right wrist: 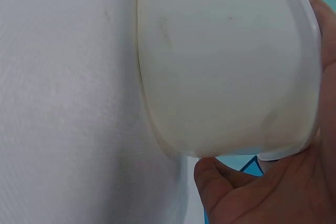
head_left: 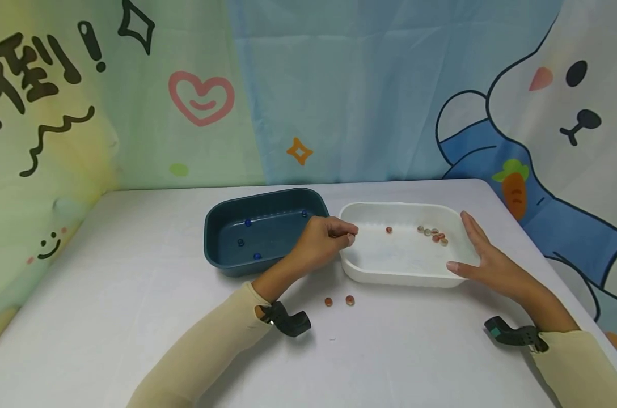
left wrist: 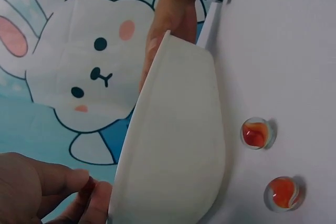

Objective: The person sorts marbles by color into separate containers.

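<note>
My left hand is at the left rim of a white plastic basin. Thumb and fingertips pinch a small reddish marble, mostly hidden between them. My right hand rests against the basin's right end, fingers stretched along the side and thumb at the front corner. Inside the basin lie several clear and orange-red marbles, grouped toward the right, with one orange marble apart from them. On the table in front are two orange-red glass marbles.
Left of the white basin stands a dark teal basin holding several blue marbles, partly behind my left hand. Both basins sit on a white-covered table. A printed cloth backdrop hangs behind it.
</note>
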### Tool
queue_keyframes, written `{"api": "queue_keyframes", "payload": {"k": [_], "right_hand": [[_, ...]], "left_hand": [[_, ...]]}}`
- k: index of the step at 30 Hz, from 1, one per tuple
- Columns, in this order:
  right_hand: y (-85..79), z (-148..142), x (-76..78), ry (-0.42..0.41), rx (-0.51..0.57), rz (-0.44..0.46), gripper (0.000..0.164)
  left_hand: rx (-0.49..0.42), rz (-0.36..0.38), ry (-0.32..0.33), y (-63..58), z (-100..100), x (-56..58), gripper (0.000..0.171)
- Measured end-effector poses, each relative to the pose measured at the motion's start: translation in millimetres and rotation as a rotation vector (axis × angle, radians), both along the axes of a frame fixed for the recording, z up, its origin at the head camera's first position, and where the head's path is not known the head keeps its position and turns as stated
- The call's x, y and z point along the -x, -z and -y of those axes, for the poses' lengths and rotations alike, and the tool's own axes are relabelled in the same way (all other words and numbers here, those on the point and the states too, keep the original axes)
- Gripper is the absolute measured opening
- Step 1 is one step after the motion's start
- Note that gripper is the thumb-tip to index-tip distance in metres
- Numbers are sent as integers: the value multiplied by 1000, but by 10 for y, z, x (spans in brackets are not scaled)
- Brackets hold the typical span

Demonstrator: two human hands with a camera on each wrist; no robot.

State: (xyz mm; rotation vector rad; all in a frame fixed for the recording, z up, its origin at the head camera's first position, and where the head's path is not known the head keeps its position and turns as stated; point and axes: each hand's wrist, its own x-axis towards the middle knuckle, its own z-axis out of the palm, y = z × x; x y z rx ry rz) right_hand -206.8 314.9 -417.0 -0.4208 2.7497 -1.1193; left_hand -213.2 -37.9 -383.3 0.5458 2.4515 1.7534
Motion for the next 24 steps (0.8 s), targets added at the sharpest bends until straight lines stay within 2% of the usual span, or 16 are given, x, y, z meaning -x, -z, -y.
{"api": "queue_keyframes", "payload": {"k": [5,9,20,24], "right_hand": [[5,-1,5,5,-6,3,111],[9,-1,9,5,-3,9,111],[-16,14,-15,7,1,12,110],[-19,12,-15,8,-2,12,110]], "left_hand": [[2,81,-23,-33,-7,42,16],[16,117,-50,-45,-19,67,16],[4,60,-81,-46,-84,203,16],[26,45,-84,-47,-106,258,18]]}}
